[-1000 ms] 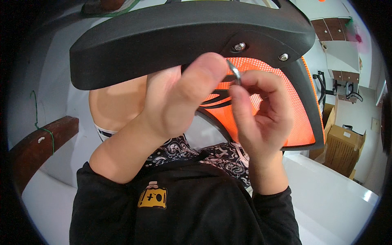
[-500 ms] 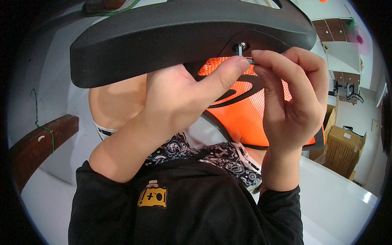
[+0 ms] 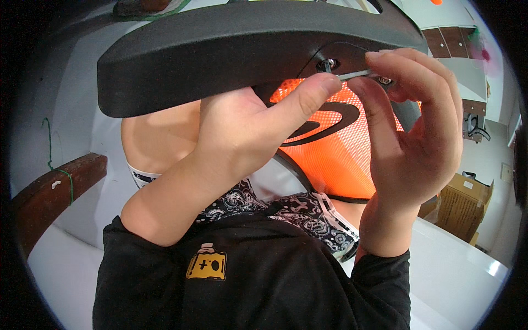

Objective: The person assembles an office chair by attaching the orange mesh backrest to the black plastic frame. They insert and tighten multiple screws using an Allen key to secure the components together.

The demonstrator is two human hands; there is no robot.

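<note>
A long black chair armrest (image 3: 220,60) spans the top of the view. In its recess sits a metal screw (image 3: 330,62), with the short end of a hex key (image 3: 356,74) standing in it. My left hand (image 3: 236,129) grips the armrest from below, its fingers hidden behind it; the thumb tip touches the key near its bend. Between thumb and fingers of my right hand (image 3: 421,121) is the key's long arm, pointing rightward. Just under those fingertips a second screw (image 3: 385,80) shows. Orange mesh (image 3: 335,159) with a black frame lies behind both hands.
A dark wooden curved bar (image 3: 60,179) with green string is at the left. Cardboard boxes (image 3: 459,203) stand at the right, beyond a white surface (image 3: 456,264). Brown and white cabinets (image 3: 454,41) are at the far right.
My right hand has moved right and opened a little around the hex key, whose long arm now shows and points right. The armrest has shifted slightly right; my left hand stays on it.
</note>
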